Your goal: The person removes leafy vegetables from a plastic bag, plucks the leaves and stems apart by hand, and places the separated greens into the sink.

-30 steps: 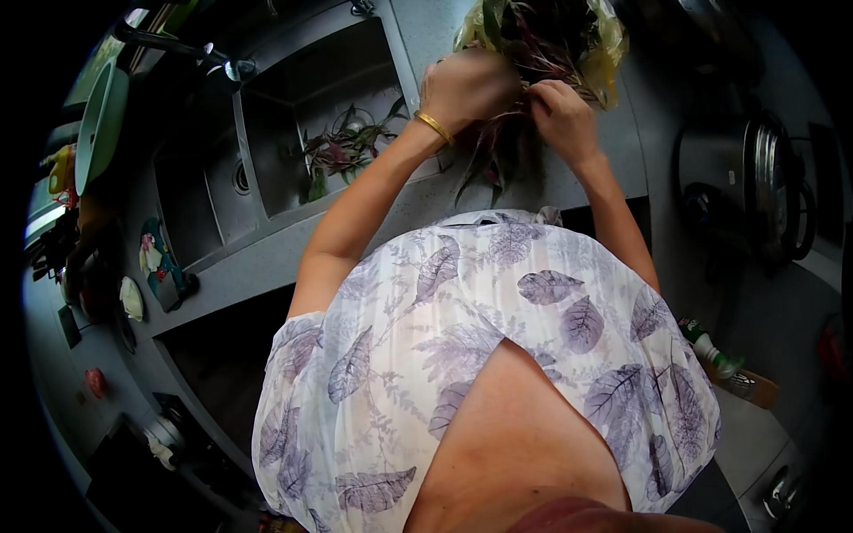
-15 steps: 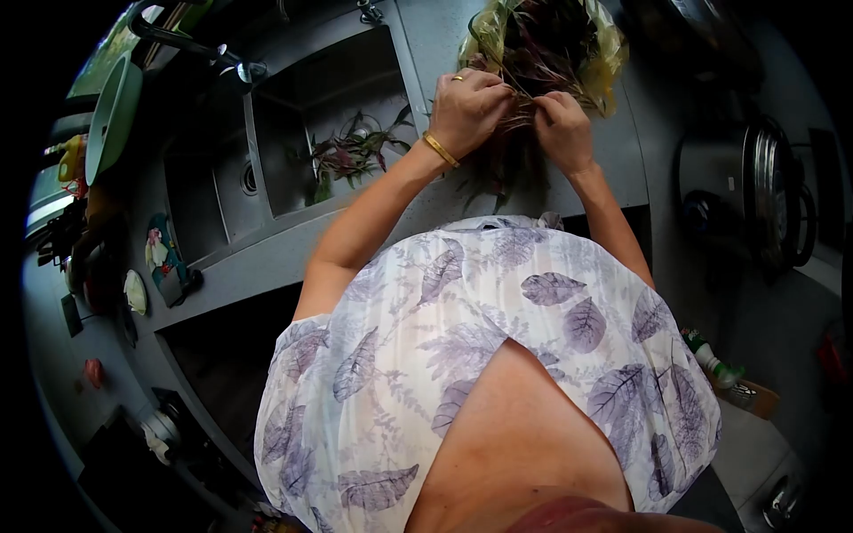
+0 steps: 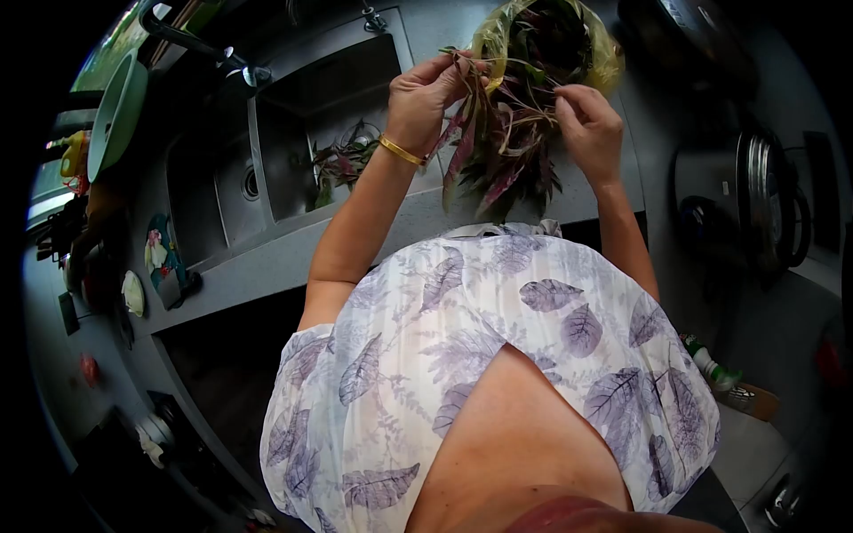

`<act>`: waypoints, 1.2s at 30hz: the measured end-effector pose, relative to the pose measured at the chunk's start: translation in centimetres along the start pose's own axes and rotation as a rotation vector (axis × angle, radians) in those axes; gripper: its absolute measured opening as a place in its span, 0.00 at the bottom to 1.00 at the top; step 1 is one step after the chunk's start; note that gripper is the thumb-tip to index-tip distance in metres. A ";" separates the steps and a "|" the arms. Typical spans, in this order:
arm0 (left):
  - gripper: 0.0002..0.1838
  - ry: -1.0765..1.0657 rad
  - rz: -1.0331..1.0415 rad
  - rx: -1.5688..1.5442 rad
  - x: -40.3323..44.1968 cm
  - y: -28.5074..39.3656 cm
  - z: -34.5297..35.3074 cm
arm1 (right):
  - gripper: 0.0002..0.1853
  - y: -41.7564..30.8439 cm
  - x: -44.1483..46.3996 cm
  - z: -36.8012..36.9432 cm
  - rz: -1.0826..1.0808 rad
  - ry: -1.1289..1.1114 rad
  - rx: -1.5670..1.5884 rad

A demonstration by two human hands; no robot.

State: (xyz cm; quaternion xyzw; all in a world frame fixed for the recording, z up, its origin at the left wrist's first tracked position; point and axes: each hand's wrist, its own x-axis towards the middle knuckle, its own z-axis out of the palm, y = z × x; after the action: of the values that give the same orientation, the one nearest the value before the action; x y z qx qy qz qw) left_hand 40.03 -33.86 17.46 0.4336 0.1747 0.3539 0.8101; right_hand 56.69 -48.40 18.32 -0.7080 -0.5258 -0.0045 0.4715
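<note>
My left hand [image 3: 428, 99] pinches a sprig of reddish-green leaves [image 3: 459, 147] that hangs down at the counter's edge, right of the sink. To its right, my right hand [image 3: 588, 129] has its thumb and finger closed on thin stems at the side of the leafy pile [image 3: 515, 160]. Behind both hands an open yellow plastic bag [image 3: 607, 55] holds more dark leaves. Loose leaves [image 3: 342, 164] lie in the right basin of the steel sink [image 3: 410, 55].
A faucet [image 3: 200, 46] reaches over the sink from the back left. A pale green basin [image 3: 117, 115] stands at the far left. On the right is a dark appliance with a shiny rim [image 3: 761, 195]. A bottle [image 3: 711, 364] is lower right.
My left hand has moved left, away from my right hand, with a leafy sprig in its fingers. My right hand has shifted slightly right. More of the bag's opening shows.
</note>
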 end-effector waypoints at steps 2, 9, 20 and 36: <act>0.14 -0.019 -0.058 0.006 -0.1 -0.3 0.6 | 0.07 -2.0 1.4 -0.4 -0.008 -0.032 0.216; 0.15 -0.117 -0.169 0.180 -0.5 -0.6 2.2 | 0.12 -2.6 4.4 0.6 0.012 -0.196 0.306; 0.11 -0.034 0.175 0.649 0.4 0.6 0.1 | 0.06 -0.1 5.2 0.9 0.866 -0.243 0.932; 0.08 -0.117 0.548 1.200 -0.7 -1.0 3.8 | 0.11 0.6 3.9 3.2 0.923 -0.040 1.032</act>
State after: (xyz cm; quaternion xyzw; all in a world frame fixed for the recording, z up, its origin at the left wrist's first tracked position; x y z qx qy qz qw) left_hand 42.19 -36.96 18.72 0.8570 0.1805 0.3641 0.3170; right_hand 57.32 -43.37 18.08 -0.5444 -0.1142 0.4603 0.6919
